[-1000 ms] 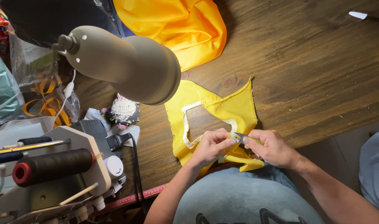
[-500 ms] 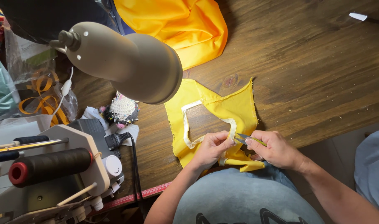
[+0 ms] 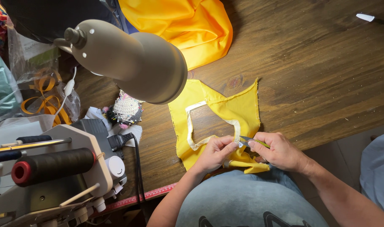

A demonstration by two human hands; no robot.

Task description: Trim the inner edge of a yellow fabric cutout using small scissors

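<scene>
Fabric: yellow cloth piece [image 3: 225,113] with white-edged cut-out lies at the wooden table's [image 3: 326,75] near edge.
Left hand [image 3: 215,153]: fingers pinch the cut-out's edge.
Right hand [image 3: 276,151]: fingers closed on small snips [image 3: 247,141] at that edge.
Progress: trimming appears underway; remaining extent unclear.

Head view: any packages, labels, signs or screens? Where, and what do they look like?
Clear plastic bag: far left of the wooden table, behind the lamp, crinkled, holding orange ribbon.
Paper label: inside a clear bag at upper left, pale rectangle with a green patch.
Teal package: left edge, glossy, partly cut off.
No signs or screens.
</scene>
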